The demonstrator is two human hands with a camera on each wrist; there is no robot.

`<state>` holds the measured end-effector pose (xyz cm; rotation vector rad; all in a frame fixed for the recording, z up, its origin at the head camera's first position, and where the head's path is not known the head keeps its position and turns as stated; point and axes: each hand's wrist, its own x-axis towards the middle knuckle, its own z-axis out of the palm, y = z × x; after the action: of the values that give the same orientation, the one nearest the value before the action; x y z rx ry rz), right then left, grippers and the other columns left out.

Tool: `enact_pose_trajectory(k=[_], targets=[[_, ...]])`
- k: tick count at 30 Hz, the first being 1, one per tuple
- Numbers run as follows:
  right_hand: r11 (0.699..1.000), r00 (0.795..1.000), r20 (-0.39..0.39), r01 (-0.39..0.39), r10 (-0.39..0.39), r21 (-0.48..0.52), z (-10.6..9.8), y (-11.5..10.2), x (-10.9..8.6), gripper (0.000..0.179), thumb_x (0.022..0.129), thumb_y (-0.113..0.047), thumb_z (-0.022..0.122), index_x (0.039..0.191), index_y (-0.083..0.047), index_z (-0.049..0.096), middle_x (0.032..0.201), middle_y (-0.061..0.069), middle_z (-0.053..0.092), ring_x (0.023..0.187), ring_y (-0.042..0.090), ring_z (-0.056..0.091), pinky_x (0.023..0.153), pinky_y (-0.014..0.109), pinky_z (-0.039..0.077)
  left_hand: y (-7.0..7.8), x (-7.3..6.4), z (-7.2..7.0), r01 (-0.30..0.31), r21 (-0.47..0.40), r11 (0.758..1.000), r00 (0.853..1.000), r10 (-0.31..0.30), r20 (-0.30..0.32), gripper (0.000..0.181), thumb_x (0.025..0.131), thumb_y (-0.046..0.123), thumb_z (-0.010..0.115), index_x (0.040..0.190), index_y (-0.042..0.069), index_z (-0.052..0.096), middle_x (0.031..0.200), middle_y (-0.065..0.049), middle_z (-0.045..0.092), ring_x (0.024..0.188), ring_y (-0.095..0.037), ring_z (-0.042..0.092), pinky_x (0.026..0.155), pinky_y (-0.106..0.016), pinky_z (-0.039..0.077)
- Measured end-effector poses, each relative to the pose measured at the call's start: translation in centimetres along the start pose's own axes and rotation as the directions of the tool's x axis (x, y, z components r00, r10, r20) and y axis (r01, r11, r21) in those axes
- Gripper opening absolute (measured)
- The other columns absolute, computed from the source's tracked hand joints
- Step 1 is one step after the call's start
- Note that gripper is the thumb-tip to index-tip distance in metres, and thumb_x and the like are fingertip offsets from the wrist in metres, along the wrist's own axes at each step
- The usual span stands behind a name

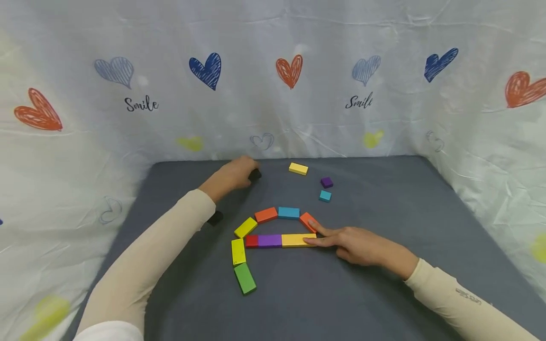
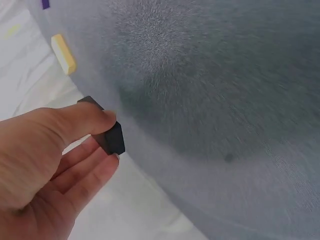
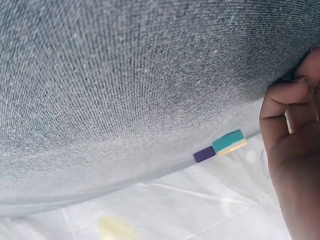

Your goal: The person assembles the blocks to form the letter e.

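Left hand [image 1: 232,174] pinches black block [image 2: 115,138] near desk [image 1: 307,298] far edge, left of pale block [image 1: 298,168]; right hand [image 1: 362,245], two fingers [image 1: 327,232] extended, touches orange block [image 1: 306,220] and yellow block [image 1: 293,240]; black piece [image 1: 215,218] by left sleeve [image 1: 149,255]

Soft, diffuse light fills the head view, leaving the curtain [image 1: 251,33] pale and the surface [image 1: 362,298] a flat, matte grey. A soft-edged shadow lies on the surface along the left sleeve [image 1: 149,258]. Lettering on the right sleeve [image 1: 443,291] is too small to read clearly. Both wrist views bend the surface's edge into a curve. In the left one, a broad dark patch tints the surface, and the black block [image 2: 115,139] shows little detail. In the right one, the weave is crisp higher up but hazy towards the bright curtain; the fingers [image 3: 281,97] are partly shaded.
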<state>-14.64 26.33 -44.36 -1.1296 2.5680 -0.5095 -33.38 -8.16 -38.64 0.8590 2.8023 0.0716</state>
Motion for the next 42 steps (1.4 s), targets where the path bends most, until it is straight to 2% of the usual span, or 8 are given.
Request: enact_pose_trajectory(k=[3, 8, 13, 20, 29, 34, 38, 42], targets=[[1.0, 1.0, 0.002, -0.008, 0.008, -0.001, -0.1, 0.1, -0.3, 0.092, 0.088, 0.016, 0.057, 0.159, -0.041, 0.048, 0.17, 0.002, 0.035, 0.058, 0.003, 0.027, 0.051, 0.019, 0.029, -0.2, -1.6, -0.7, -0.049, -0.021, 0.999, 0.998, 0.048, -0.028, 0.046, 0.094, 0.003, 0.077, 0.138, -0.001, 0.066, 0.132, -0.019, 0.067, 0.116, -0.032, 0.063, 0.1, -0.047, 0.053], [1.0, 1.0, 0.01, -0.017, 0.017, -0.002, -0.2, 0.2, -0.5, 0.092, 0.089, 0.015, 0.057, 0.159, -0.042, 0.047, 0.171, 0.002, 0.033, 0.059, 0.004, 0.029, 0.051, 0.02, 0.029, -0.1, -4.5, -1.4, -0.07, -0.067, 0.995, 0.996, 0.066, -0.063, 0.045, 0.093, 0.008, 0.079, 0.136, -0.001, 0.067, 0.129, -0.017, 0.067, 0.112, -0.031, 0.063, 0.097, -0.047, 0.054], [1.0, 1.0, 0.002, -0.017, 0.017, -0.012, -0.2, 0.3, -0.5, 0.093, 0.088, 0.015, 0.057, 0.159, -0.044, 0.046, 0.171, 0.003, 0.034, 0.058, 0.003, 0.027, 0.049, 0.02, 0.027, 0.8, -7.3, -1.4, -0.136, -0.122, 0.983, 0.987, 0.123, -0.107, 0.045, 0.093, 0.01, 0.078, 0.136, 0.003, 0.067, 0.124, -0.015, 0.065, 0.105, -0.029, 0.062, 0.092, -0.044, 0.056], [1.0, 1.0, 0.013, -0.019, 0.019, -0.008, -0.1, 0.3, -0.4, 0.092, 0.089, 0.014, 0.056, 0.16, -0.043, 0.044, 0.172, 0.001, 0.03, 0.058, 0.003, 0.03, 0.051, 0.02, 0.029, 3.7, -11.5, -0.4, -0.28, -0.185, 0.942, 0.955, 0.253, -0.158, 0.037, 0.092, 0.01, 0.078, 0.128, 0.006, 0.072, 0.117, -0.008, 0.068, 0.096, -0.021, 0.063, 0.085, -0.035, 0.058], [1.0, 1.0, 0.018, -0.012, 0.012, -0.004, 0.1, 0.1, 0.1, 0.093, 0.088, 0.015, 0.055, 0.16, -0.043, 0.044, 0.172, 0.0, 0.03, 0.057, 0.003, 0.026, 0.052, 0.019, 0.03, 8.4, -16.5, 1.5, -0.407, -0.216, 0.888, 0.913, 0.39, -0.12, 0.036, 0.093, 0.018, 0.078, 0.129, 0.017, 0.073, 0.121, 0.004, 0.065, 0.089, -0.011, 0.061, 0.079, -0.023, 0.053], [1.0, 1.0, 0.022, -0.01, 0.01, 0.019, 0.1, 0.0, 0.1, 0.092, 0.089, 0.015, 0.056, 0.161, -0.042, 0.044, 0.172, 0.002, 0.03, 0.057, 0.003, 0.027, 0.053, 0.021, 0.031, 10.2, -17.7, 3.4, -0.47, -0.2, 0.86, 0.883, 0.462, -0.084, 0.033, 0.094, 0.024, 0.079, 0.126, 0.019, 0.074, 0.118, 0.008, 0.065, 0.089, -0.003, 0.06, 0.08, -0.017, 0.051], [0.999, 1.0, 0.027, -0.013, 0.012, 0.029, 0.1, 0.0, 0.1, 0.092, 0.09, 0.015, 0.057, 0.161, -0.041, 0.044, 0.172, 0.003, 0.03, 0.058, 0.003, 0.027, 0.053, 0.021, 0.031, 11.0, -18.2, 4.6, -0.545, -0.155, 0.824, 0.838, 0.54, -0.077, 0.031, 0.093, 0.029, 0.079, 0.124, 0.025, 0.075, 0.111, 0.014, 0.066, 0.09, 0.003, 0.058, 0.084, -0.017, 0.05], [1.0, 1.0, 0.02, -0.005, 0.005, 0.014, 0.0, 0.1, 0.1, 0.093, 0.088, 0.016, 0.057, 0.161, -0.041, 0.044, 0.172, 0.004, 0.03, 0.057, 0.003, 0.025, 0.053, 0.021, 0.03, 11.3, -18.5, 5.9, -0.6, -0.074, 0.796, 0.8, 0.598, -0.049, 0.03, 0.093, 0.036, 0.08, 0.123, 0.031, 0.075, 0.101, 0.02, 0.061, 0.086, 0.007, 0.052, 0.085, -0.024, 0.045]])
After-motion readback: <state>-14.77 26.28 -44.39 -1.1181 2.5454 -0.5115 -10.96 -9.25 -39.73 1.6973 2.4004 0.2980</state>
